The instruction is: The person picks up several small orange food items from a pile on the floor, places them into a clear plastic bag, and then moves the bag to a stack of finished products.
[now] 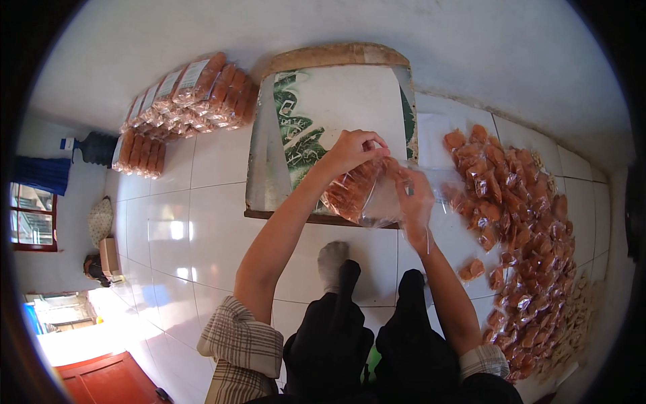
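Note:
A clear plastic bag (356,192) with orange-brown pieces inside lies tilted at the near edge of a low table (350,94). My left hand (356,151) is closed at the bag's upper end, fingers pinching there. On the other side, my right hand (415,198) grips the loose, see-through part of the bag, its fingers bent around the film. The exact kind of the pieces cannot be made out through the shiny plastic.
Many small wrapped orange-brown packets (525,236) are heaped on the tiled floor at right. Stacked filled bags (195,94) with white labels stand at the far left, by the wall. My feet (333,259) are just below the table. A red door (111,380) is at lower left.

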Demonstrator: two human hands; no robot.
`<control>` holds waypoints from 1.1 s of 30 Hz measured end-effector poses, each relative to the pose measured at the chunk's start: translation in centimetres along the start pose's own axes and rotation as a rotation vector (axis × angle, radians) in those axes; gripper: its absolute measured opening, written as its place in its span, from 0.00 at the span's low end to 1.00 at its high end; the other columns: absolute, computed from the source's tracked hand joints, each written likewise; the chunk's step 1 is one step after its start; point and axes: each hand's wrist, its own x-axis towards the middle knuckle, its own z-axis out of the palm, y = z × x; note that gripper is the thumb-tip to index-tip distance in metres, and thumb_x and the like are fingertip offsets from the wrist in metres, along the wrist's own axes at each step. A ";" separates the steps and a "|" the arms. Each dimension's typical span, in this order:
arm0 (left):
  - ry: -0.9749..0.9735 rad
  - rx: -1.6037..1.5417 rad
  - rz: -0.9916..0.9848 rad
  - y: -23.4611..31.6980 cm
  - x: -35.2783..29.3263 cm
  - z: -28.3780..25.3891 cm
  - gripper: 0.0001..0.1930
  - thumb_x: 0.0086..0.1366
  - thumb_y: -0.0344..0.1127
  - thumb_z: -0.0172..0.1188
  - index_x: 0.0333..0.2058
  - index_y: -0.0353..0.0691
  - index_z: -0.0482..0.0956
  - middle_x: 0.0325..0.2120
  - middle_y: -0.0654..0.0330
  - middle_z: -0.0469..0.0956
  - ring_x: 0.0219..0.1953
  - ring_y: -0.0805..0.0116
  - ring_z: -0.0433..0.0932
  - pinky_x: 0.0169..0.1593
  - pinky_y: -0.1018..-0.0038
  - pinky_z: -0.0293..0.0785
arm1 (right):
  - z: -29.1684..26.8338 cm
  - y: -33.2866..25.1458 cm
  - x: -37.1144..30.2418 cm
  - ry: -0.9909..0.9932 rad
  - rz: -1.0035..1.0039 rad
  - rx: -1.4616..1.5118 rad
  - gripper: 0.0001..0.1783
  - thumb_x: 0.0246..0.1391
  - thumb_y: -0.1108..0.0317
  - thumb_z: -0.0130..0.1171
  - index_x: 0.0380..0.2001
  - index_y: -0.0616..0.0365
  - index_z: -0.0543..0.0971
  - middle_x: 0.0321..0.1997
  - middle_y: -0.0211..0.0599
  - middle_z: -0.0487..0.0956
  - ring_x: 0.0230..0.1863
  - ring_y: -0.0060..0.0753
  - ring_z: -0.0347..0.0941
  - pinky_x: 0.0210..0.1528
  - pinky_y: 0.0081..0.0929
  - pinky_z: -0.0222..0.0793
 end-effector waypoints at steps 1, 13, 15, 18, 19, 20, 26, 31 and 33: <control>0.015 0.022 0.023 0.1 0.0 0.2 0.10 0.54 0.42 0.62 0.31 0.43 0.80 0.21 0.64 0.75 0.23 0.76 0.71 0.32 0.78 0.65 | 0.0 0.4 -0.2 -0.010 -0.027 -0.007 0.08 0.47 0.76 0.57 0.34 0.61 0.74 0.33 0.42 0.75 0.32 0.40 0.71 0.35 0.32 0.68; -0.039 0.189 0.150 0.6 0.7 0.3 0.10 0.51 0.43 0.62 0.24 0.43 0.81 0.21 0.60 0.78 0.24 0.67 0.77 0.41 0.71 0.67 | 0.3 -0.4 -0.5 -0.058 -0.161 -0.065 0.12 0.45 0.79 0.57 0.37 0.63 0.74 0.38 0.44 0.76 0.40 0.45 0.72 0.42 0.33 0.69; -0.057 0.058 0.075 1.6 1.1 1.4 0.09 0.52 0.40 0.62 0.25 0.41 0.81 0.21 0.59 0.78 0.23 0.64 0.76 0.38 0.73 0.69 | 0.8 0.5 -0.1 -0.010 -0.285 -0.059 0.13 0.44 0.79 0.58 0.37 0.64 0.74 0.38 0.44 0.76 0.41 0.46 0.71 0.43 0.33 0.69; -0.107 -0.077 -0.084 2.1 1.3 1.4 0.07 0.53 0.36 0.61 0.26 0.37 0.80 0.23 0.59 0.78 0.29 0.66 0.76 0.39 0.74 0.70 | 1.4 0.9 0.6 -0.007 -0.334 -0.016 0.12 0.43 0.81 0.58 0.36 0.66 0.74 0.38 0.45 0.76 0.42 0.46 0.71 0.43 0.34 0.68; -0.127 -0.113 -0.143 2.1 1.3 1.3 0.07 0.53 0.34 0.61 0.26 0.36 0.79 0.24 0.59 0.78 0.33 0.67 0.76 0.41 0.74 0.69 | 1.4 0.9 0.5 -0.026 -0.320 -0.010 0.12 0.43 0.81 0.58 0.36 0.65 0.74 0.38 0.44 0.76 0.41 0.45 0.72 0.43 0.34 0.69; -0.081 -0.053 -0.057 2.0 1.2 1.2 0.07 0.53 0.35 0.61 0.26 0.37 0.79 0.24 0.59 0.78 0.32 0.65 0.76 0.40 0.73 0.70 | 1.2 0.7 0.6 -0.044 -0.308 -0.003 0.13 0.43 0.81 0.58 0.35 0.65 0.74 0.37 0.44 0.76 0.41 0.45 0.72 0.42 0.34 0.69; 0.724 0.313 0.052 -0.3 -0.3 -0.3 0.16 0.55 0.44 0.59 0.31 0.34 0.77 0.24 0.53 0.77 0.33 0.58 0.75 0.40 0.67 0.70 | 1.5 0.9 -0.1 -0.028 -0.072 0.158 0.13 0.43 0.82 0.58 0.36 0.61 0.76 0.36 0.40 0.77 0.38 0.36 0.74 0.41 0.27 0.69; 0.424 0.160 -0.618 -2.0 -2.6 0.3 0.24 0.54 0.52 0.57 0.28 0.31 0.76 0.22 0.52 0.77 0.28 0.60 0.77 0.35 0.67 0.71 | 1.7 1.7 -0.3 -0.008 0.011 0.097 0.14 0.44 0.82 0.57 0.37 0.60 0.76 0.36 0.37 0.77 0.37 0.33 0.74 0.42 0.26 0.69; 0.374 0.026 -0.594 -1.4 -2.8 0.1 0.21 0.54 0.51 0.58 0.26 0.33 0.76 0.20 0.55 0.77 0.24 0.65 0.76 0.30 0.71 0.71 | 1.7 1.7 -0.4 -0.005 -0.017 0.047 0.15 0.44 0.83 0.57 0.38 0.60 0.76 0.36 0.37 0.77 0.38 0.34 0.74 0.43 0.27 0.69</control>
